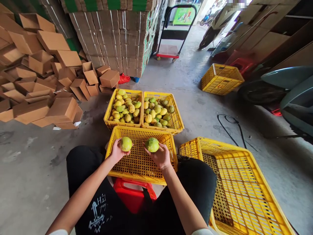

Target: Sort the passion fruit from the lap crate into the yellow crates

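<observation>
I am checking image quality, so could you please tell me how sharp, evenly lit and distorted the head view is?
Head view: sharp on both hands, left hand and right hand, each holding a round green-yellow fruit; soft even daylight, faint shadows; wide-angle bending at the edges; overexposed, blurred patch top right.

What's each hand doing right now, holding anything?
Left hand: closed on a yellow-green fruit.
Right hand: closed on a greener fruit, both above the empty yellow crate.

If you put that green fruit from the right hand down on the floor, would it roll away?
Probably. The fruit looks round and smooth, so it would likely roll on the flat concrete. It seems firm and light, since the right hand holds it with just fingertips.
</observation>
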`<state>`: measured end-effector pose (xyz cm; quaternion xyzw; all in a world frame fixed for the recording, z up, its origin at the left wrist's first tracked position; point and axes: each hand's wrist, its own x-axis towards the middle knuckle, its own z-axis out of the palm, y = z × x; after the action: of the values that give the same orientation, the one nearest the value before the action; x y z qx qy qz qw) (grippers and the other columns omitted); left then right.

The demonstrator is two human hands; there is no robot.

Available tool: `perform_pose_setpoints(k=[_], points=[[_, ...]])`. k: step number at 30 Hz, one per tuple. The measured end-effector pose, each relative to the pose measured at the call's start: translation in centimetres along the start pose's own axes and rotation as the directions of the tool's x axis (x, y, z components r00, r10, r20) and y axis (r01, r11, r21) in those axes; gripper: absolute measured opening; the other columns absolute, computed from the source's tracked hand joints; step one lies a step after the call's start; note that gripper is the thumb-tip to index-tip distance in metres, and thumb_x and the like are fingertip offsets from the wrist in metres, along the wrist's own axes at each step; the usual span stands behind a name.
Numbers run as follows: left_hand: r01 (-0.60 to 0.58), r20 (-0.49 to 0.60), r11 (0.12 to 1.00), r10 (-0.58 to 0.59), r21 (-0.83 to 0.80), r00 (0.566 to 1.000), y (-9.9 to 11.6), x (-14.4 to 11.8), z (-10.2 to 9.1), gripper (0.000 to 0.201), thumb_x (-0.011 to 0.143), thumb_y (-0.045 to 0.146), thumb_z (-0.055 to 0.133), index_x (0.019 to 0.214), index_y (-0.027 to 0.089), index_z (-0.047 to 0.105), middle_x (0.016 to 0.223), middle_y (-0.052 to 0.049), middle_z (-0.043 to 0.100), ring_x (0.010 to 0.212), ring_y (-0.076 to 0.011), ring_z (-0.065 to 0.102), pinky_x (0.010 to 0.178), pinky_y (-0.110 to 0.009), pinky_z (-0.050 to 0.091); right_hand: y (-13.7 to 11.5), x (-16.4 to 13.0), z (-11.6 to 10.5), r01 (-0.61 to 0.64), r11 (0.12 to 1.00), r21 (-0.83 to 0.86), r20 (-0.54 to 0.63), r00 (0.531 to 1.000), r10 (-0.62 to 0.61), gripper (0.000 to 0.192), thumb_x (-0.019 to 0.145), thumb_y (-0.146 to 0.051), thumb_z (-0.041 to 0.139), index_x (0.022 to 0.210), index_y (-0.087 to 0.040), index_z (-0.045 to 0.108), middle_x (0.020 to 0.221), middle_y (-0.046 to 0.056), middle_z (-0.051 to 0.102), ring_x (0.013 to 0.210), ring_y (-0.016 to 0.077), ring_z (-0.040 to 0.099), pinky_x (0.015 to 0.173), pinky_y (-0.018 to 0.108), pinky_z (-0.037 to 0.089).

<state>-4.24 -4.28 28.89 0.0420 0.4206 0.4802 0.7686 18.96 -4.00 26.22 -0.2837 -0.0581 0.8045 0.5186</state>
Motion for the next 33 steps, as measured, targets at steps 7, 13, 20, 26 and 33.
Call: perform_pose_setpoints(k=[7, 13, 20, 26, 33], points=[[0.016, -0.060, 0.999, -0.019, -0.041, 0.998, 0.3, -0.3, -2.0, 0.044, 0.094, 0.035, 0.050, 0.132, 0.013, 0.053, 0.089, -0.014, 0.072, 0.082, -0.0308, 0.075, 0.062, -0.036, 0.060, 0.2, 0.4, -0.2, -0.008, 0.998, -0.064, -0.077, 0.997, 0.003, 0.032, 0.079, -0.046, 0.076, 0.100, -0.023, 0.066, 0.094, 0.003, 0.076, 0.086, 0.0223, 0.073, 0.076, 0.039, 0.063], [-0.006, -0.056, 0.998, 0.010, 0.063, 0.998, 0.4, -0.4, -1.6, 0.045, 0.095, 0.038, 0.052, 0.132, 0.012, 0.050, 0.084, -0.012, 0.072, 0.064, -0.0249, 0.073, 0.047, -0.027, 0.056, 0.4, 0.3, -0.1, 0.009, 0.998, -0.055, -0.126, 0.992, -0.016, 0.026, 0.073, -0.037, 0.081, 0.089, -0.024, 0.065, 0.087, 0.001, 0.075, 0.095, 0.0273, 0.073, 0.087, 0.049, 0.061], [0.019, -0.022, 0.999, -0.019, 0.028, 1.000, -0.1, 0.2, -0.1, 0.040, 0.099, 0.039, 0.037, 0.121, 0.010, 0.054, 0.083, -0.015, 0.071, 0.060, -0.0254, 0.071, 0.043, -0.029, 0.053, 0.6, 0.4, 0.0, -0.060, 0.994, -0.092, -0.009, 0.998, 0.060, 0.031, 0.066, -0.034, 0.076, 0.093, -0.022, 0.067, 0.099, 0.009, 0.075, 0.114, 0.0348, 0.066, 0.090, 0.053, 0.058], [0.024, -0.011, 0.997, -0.025, -0.068, 1.000, -0.9, 1.0, 0.6, 0.035, 0.093, 0.029, 0.049, 0.127, 0.018, 0.051, 0.095, -0.011, 0.072, 0.078, -0.0270, 0.074, 0.069, -0.043, 0.062, 0.7, 0.7, -0.1, -0.017, 0.996, -0.084, -0.073, 0.997, 0.011, 0.031, 0.077, -0.040, 0.079, 0.100, -0.024, 0.067, 0.097, 0.004, 0.075, 0.094, 0.0242, 0.072, 0.085, 0.044, 0.062], [0.013, 0.063, 0.996, -0.018, 0.087, 0.998, -1.6, 1.4, 1.6, 0.045, 0.091, 0.035, 0.058, 0.133, 0.020, 0.050, 0.092, -0.010, 0.071, 0.065, -0.0243, 0.073, 0.051, -0.031, 0.057, 0.7, 0.5, -0.5, -0.041, 0.993, -0.113, -0.085, 0.996, 0.032, 0.031, 0.074, -0.037, 0.080, 0.099, -0.025, 0.067, 0.091, 0.004, 0.075, 0.102, 0.0288, 0.071, 0.085, 0.050, 0.061]])
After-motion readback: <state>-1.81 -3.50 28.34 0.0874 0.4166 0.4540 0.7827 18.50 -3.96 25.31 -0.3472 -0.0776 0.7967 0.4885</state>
